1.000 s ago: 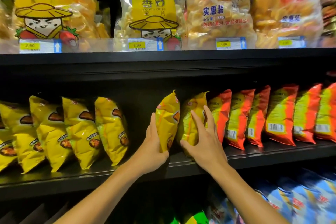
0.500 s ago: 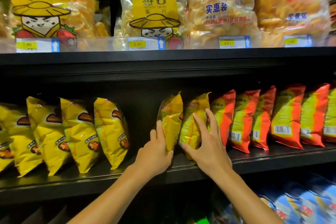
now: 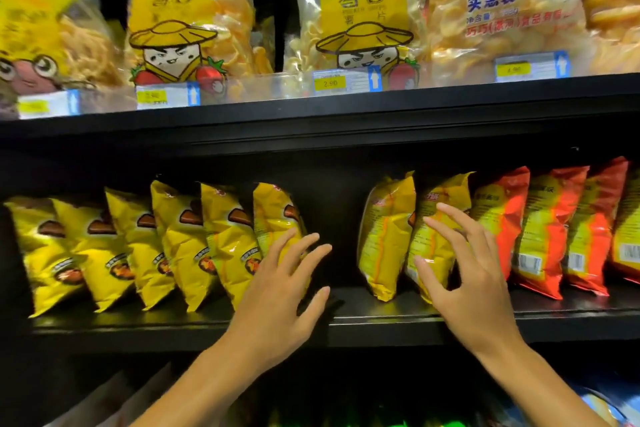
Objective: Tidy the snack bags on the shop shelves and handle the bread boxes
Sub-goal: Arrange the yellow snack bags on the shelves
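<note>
My left hand point(image 3: 277, 291) lay spread on the last leaning yellow bag point(image 3: 277, 218); my right hand point(image 3: 464, 274), fingers loosely apart, touched an upright bag point(image 3: 438, 218); a shelf point(image 3: 346, 322) gap lay between them.

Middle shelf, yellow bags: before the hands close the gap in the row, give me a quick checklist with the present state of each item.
1. Gap between the left yellow bags and the two right yellow bags: open, not ok.
2. Left hand free: fingers spread in front of the nearest left bag, ok.
3. Right hand free: fingers spread at a right bag, contact cannot tell.
4. Right bags upright: ok.
5. Left bags upright: leaning, not ok.
6. Shelf bare in the gap: ok.
</note>
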A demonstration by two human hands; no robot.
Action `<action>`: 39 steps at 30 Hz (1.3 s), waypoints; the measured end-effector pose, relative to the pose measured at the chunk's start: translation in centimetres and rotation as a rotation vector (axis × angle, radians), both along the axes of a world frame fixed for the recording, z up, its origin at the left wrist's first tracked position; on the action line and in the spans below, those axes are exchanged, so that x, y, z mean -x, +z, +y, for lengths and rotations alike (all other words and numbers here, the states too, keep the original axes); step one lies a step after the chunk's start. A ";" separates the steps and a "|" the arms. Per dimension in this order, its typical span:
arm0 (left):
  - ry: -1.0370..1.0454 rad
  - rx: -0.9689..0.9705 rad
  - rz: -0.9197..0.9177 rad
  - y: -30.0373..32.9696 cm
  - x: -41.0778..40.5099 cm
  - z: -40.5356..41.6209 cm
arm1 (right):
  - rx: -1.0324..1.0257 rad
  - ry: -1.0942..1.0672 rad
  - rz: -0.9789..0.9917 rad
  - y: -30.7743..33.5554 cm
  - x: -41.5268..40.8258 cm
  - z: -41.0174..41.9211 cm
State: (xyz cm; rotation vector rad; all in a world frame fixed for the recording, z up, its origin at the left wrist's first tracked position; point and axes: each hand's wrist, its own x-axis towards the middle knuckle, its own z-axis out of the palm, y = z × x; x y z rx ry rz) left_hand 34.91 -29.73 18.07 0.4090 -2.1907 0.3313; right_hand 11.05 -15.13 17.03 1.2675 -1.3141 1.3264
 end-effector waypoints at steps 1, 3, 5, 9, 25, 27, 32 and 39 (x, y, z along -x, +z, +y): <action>0.016 0.072 0.011 -0.6 -2.1 -1.2 | 0.002 0.027 0.044 0.2 -1.2 -0.3; 0.044 0.121 0.035 -2.0 -5.9 -3.6 | -0.048 0.089 0.112 0.5 -4.0 -1.3; 0.052 0.136 0.094 -3.5 -9.0 -6.0 | -0.153 0.130 0.131 0.8 -7.0 -2.8; 0.095 0.156 0.199 -7.2 -12.4 -9.2 | -0.371 0.141 0.045 1.4 -11.9 -7.5; 0.130 0.065 0.258 -9.6 -12.9 -9.6 | -0.434 -0.038 -0.249 1.6 -16.5 -10.2; 0.138 0.036 0.228 -9.6 -13.1 -9.3 | -0.381 -0.037 -0.216 1.8 -16.9 -8.2; 0.007 -0.121 0.296 -8.4 -13.1 -6.1 | -0.251 -0.041 -0.182 0.5 -17.7 -2.1; -0.647 -0.640 0.440 -6.3 -10.4 9.0 | -0.114 0.048 -0.075 -4.2 -20.1 4.2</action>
